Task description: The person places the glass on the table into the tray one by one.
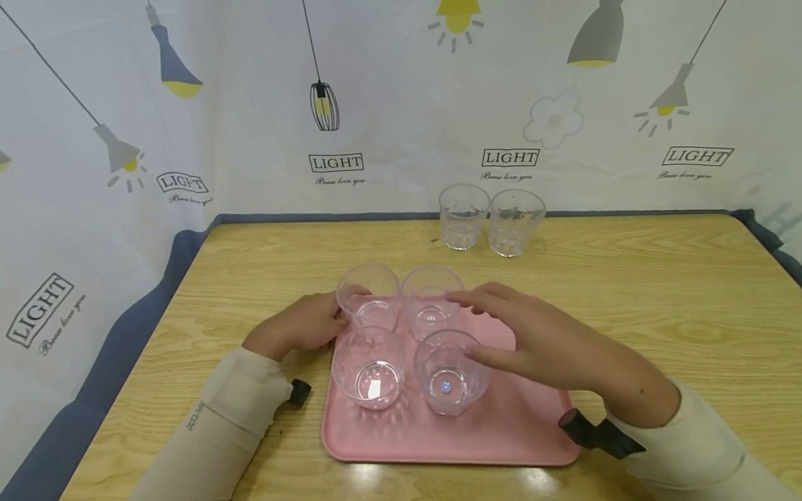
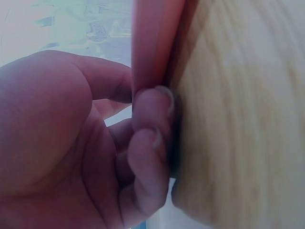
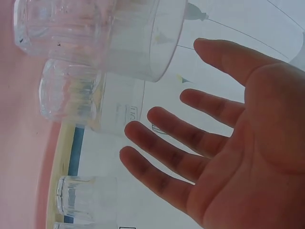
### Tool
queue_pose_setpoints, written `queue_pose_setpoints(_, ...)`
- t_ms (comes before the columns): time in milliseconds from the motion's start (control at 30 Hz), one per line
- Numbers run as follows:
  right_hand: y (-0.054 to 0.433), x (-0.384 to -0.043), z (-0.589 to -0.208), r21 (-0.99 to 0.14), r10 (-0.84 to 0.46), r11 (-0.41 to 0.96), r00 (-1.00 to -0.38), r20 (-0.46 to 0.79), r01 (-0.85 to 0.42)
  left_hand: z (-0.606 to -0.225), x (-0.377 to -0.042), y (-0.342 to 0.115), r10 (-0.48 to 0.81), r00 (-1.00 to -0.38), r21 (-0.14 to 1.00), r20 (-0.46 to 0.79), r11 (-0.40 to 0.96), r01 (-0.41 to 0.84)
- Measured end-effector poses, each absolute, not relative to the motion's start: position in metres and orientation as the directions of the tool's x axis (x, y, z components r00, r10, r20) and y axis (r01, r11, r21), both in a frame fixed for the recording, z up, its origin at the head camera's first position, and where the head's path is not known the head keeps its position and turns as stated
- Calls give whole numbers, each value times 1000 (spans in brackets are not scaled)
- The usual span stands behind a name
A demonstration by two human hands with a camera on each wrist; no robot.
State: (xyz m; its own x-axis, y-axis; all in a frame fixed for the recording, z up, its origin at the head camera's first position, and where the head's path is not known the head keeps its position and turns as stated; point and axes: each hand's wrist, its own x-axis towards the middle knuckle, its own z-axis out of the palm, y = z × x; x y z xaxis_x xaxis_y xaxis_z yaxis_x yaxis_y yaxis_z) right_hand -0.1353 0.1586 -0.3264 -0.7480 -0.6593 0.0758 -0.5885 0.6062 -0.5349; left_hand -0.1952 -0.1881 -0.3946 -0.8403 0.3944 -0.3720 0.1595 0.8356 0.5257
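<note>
Four clear cups (image 1: 370,365) stand mouths-up, axes vertical, on the pink tray (image 1: 514,445).

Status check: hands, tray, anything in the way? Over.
Left hand grips pink tray by left edge. Right hand spread, holding nothing. Four clear cups aboard. Possible obstacle: two more cups beyond, on table.

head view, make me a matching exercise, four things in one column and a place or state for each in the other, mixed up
1. left hand
2. right hand
3. pink tray
4. right cup of the farthest pair

A. open, gripping nothing
B. on the wooden table, off the tray
C. gripping the tray's edge
D. under four clear cups

Pairs: 1-C, 2-A, 3-D, 4-B
</note>
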Motion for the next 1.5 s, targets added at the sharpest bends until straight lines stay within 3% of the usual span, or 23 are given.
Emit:
queue_pose_setpoints(500,166,-149,-330,-525,-612,637,-784,101,-564,-397,-196,-189,413,-841,511,-349,836,198)
queue_pose_setpoints(733,170,-156,-328,-519,-552,676,-826,113,-523,-396,-195,-189,420,-836,539,-353,822,185)
queue_pose_setpoints(1133,179,-169,-337,-510,-499,674,-839,218,-534,-394,-195,-188,405,-839,535,-363,828,168)
queue_pose_setpoints(1500,184,-177,-340,-524,-449,697,-868,213,-489,-396,-195,-188,400,-838,541,-371,827,155)
